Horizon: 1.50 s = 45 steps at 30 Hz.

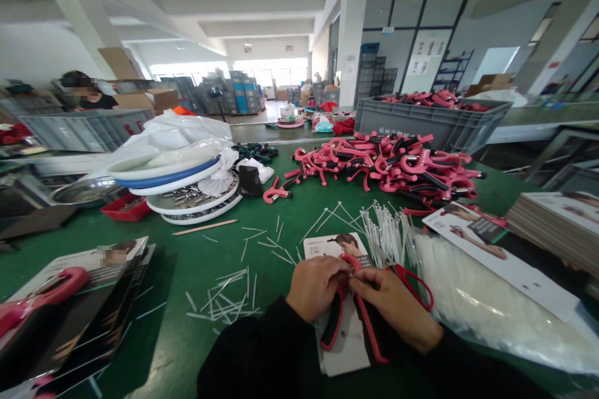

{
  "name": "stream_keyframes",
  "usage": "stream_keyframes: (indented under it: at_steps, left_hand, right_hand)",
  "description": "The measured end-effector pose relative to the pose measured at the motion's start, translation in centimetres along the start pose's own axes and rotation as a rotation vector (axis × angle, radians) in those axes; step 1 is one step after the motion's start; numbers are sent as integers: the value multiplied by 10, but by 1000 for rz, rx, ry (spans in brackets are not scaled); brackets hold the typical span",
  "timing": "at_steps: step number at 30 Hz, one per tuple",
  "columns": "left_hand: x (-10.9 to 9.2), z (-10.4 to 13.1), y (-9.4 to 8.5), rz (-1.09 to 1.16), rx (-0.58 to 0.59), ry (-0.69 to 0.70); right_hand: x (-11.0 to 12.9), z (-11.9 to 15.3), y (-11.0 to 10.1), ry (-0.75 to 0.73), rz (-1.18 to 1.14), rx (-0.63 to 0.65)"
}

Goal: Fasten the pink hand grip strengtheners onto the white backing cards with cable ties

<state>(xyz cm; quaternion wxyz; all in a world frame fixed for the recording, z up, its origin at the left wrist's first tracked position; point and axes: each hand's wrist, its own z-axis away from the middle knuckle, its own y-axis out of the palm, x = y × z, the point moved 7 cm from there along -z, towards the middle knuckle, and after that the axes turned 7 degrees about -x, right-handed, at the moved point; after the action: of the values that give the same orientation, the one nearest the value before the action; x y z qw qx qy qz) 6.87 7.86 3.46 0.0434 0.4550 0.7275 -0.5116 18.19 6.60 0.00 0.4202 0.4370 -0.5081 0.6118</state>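
Note:
A pink-and-black, plier-like hand tool (367, 318) lies on a printed cardboard card (344, 358) in front of me. My left hand (316, 287) is closed at the tool's upper end, fingertips pinched. From the right, my right hand (397, 305) pinches the same spot, its fingertips close to the left ones. Whether a cable tie is between the fingers is hidden. Red-handled scissors (414, 287) lie just beyond the right hand, beside a bunch of white cable ties (384, 230). Cut cable tie pieces (229, 296) are scattered to the left.
Pink-and-black tools (384, 165) are heaped at the back, before a grey crate (430, 124). A bag of cable ties (505, 305) and stacked cards (552, 218) are at right. Carded tools (60, 312) lie left; stacked round trays (187, 190) stand behind, near a pencil (206, 227).

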Motion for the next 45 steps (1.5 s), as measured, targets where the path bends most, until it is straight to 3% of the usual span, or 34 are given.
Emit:
stream_keyframes:
  at_steps: [7,11,14,17,22,25,28,35,40,45]
  left_hand:
    - [2,0,-5,124,58,-12]
    - [-8,0,-12,84,-36,50]
    - [-22,3,-15,-41,-83,128]
    - [-31,6,-18,-54,-126,151]
    - [-28,9,-26,58,-272,64]
    - [-33,12,-30,108,-320,81]
    - [-35,15,-29,125,-277,78]
    - [-10,27,-9,-15,53,-170]
    - [-1,31,-5,-141,47,-344]
    - [-3,34,-3,-158,73,-386]
  right_hand:
    - [8,-3,-2,-63,125,-20]
    - [4,0,-4,-115,151,-100]
    - [7,7,-8,-278,119,-223]
    - [16,15,-7,-489,117,-252]
    - [25,15,-2,-569,426,-205]
    - [28,16,0,-573,674,-177]
    - [27,19,-1,-576,727,-129]
    - [37,25,-4,-731,455,-130]
    - [40,44,5,-810,653,-92]
    - [36,62,17,-742,919,-7]
